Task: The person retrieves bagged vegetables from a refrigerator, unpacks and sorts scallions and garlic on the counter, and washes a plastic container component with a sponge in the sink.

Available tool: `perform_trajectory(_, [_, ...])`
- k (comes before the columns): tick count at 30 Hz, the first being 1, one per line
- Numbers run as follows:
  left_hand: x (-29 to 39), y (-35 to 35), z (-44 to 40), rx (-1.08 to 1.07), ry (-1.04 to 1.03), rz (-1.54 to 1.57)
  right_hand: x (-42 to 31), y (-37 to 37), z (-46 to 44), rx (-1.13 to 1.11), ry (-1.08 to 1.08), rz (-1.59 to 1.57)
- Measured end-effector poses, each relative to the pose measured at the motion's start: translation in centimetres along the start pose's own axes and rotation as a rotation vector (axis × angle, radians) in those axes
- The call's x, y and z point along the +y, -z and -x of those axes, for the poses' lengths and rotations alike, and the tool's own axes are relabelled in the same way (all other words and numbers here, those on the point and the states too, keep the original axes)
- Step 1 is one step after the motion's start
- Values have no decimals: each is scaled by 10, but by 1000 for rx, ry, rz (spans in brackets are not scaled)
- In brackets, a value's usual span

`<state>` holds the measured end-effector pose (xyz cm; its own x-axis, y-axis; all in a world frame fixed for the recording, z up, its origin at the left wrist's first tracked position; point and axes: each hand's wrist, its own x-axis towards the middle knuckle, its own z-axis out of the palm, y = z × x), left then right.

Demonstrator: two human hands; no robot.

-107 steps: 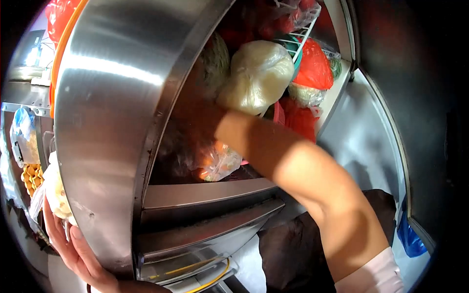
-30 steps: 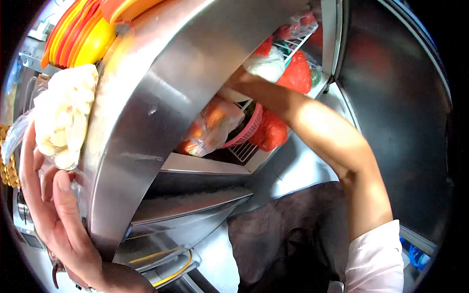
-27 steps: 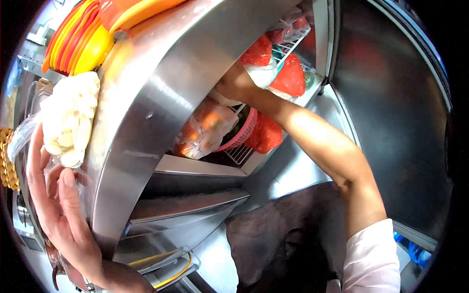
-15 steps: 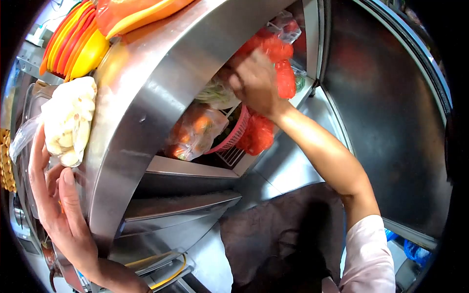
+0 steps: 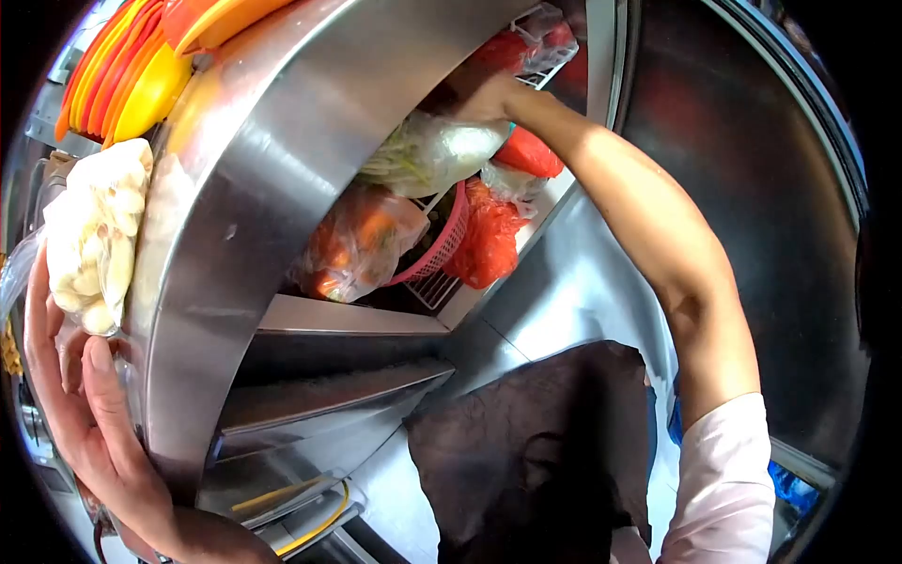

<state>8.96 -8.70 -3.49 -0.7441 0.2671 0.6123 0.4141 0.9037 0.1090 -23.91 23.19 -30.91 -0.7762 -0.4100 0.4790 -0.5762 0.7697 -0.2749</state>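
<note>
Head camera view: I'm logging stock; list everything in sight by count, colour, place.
Cabinet: one, silver, centre
Cabinet door: one, dark, open, right
Stacked dishes: several, orange, red, yellow, upper left
Large dish: one, orange, top left
Cream bag: one, cream, left
Bag of greens: one, green, inside
Vegetable bag: one, clear, inside, front
Basket: one, pink, beside vegetable bag
Red bags: two, red, right of basket
Whitish bag: one, clear, between these
Bag of red items: one, clear, top
Wire shelving: count unclear, white, inside
Yellow cord: one, yellow, bottom
Blue plastic: count unclear, blue, lower right
Apron: one, dark brown, lower centre
Sleeve: one, pale pink, lower right
Left hand: one, bare, at cream bag
Right hand: one, bare, inside, shadowed
</note>
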Motion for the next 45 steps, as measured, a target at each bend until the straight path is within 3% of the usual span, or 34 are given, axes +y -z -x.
perform_trajectory(4, [-2,-2,0,29,1,-22,11,13,-13,-43,-138,-35])
perform_trajectory(8, [-1,0,1,29,56,-67,23,-15,-67,142,67,-39])
perform_trajectory(14, [3,-4,1,72,52,-66,-16,-12,-67,183,26,73])
perform_trajectory(22, [-3,-9,22,299,306,7,-31,6,-40,107,-31,119])
perform_trajectory(27, [-7,-2,22,214,321,62,-36,9,-32,100,-63,126])
perform_trajectory(36, [1,-5,16,209,290,-136,-45,-4,-38,144,-52,137])
perform_trajectory(41, [7,-13,18,277,430,23,-52,-2,-33,172,-60,160])
perform_trajectory(45, [5,-13,24,248,350,29,-58,1,-25,216,-93,187])
